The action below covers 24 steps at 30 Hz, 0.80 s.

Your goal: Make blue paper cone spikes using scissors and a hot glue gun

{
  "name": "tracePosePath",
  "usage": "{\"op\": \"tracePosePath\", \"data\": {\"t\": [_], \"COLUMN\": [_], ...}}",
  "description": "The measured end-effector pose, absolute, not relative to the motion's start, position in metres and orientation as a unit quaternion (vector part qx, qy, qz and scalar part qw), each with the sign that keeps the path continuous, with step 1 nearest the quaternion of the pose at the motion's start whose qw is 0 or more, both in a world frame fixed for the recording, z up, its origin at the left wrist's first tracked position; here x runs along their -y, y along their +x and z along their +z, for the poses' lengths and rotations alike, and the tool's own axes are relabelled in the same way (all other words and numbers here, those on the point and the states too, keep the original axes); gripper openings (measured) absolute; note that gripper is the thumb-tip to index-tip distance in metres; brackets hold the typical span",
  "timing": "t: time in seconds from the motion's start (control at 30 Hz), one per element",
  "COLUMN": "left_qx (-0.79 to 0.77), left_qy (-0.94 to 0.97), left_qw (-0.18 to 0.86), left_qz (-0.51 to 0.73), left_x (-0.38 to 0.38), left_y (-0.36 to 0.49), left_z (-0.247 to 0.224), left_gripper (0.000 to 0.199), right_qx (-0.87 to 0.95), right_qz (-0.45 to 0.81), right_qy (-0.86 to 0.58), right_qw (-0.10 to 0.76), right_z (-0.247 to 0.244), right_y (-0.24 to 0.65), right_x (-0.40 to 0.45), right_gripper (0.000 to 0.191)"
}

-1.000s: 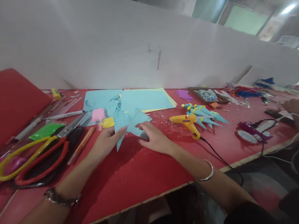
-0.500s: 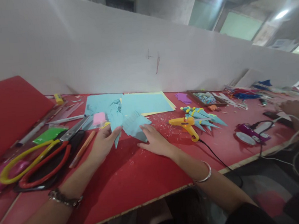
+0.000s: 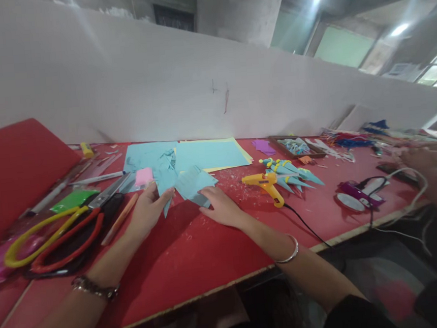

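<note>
My left hand (image 3: 148,207) has its thumb and fingers closed on a narrow, pointed piece of light blue paper (image 3: 167,205), whose tip hangs below the thumb. Beside it, my right hand (image 3: 222,207) rests its fingers on the right edge of a creased light blue paper piece (image 3: 192,182), thumb spread away from it. The two pieces lie close together, and I cannot tell whether they touch. Behind them are blue paper sheets (image 3: 212,154) and blue scraps (image 3: 167,160). A pink block (image 3: 143,176) sits just beyond my left hand.
Large scissors (image 3: 66,233) with yellow and red handles lie left, near an orange stick (image 3: 120,219). To the right are a yellow glue gun (image 3: 268,186), blue paper cones with yellow trim (image 3: 290,172), a purple device (image 3: 362,196) and another person's hand (image 3: 419,159).
The view has shifted slightly, showing more of the room above. My hands keep nearly the same places on the paper pieces.
</note>
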<state>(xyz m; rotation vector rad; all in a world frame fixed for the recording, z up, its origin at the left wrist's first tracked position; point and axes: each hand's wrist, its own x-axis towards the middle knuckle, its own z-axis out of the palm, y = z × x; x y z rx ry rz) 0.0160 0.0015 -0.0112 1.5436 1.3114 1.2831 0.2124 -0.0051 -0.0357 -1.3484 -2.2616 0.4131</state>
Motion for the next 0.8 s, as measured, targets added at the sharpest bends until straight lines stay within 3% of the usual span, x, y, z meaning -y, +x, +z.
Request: {"op": "tracePosePath", "data": {"t": [0.4,0.8], "left_qx": [-0.546,-0.531], "left_qy": [0.589,0.604], "left_qw": [0.315,0.357], "left_qz": [0.506,0.475], "left_x": [-0.002,0.01], "left_y": [0.012,0.024], "left_z": [-0.012,-0.007], "left_gripper": [0.037,0.041], "right_qx": [0.847,0.854], "right_qz": [0.162,0.164], "right_qy": [-0.466,-0.457], "right_qw": [0.196,0.186], "right_z": [-0.035,-0.033], "right_y": [0.212,0.211], "right_x": [0.005,0.006], "right_gripper": [0.036,0.038]}}
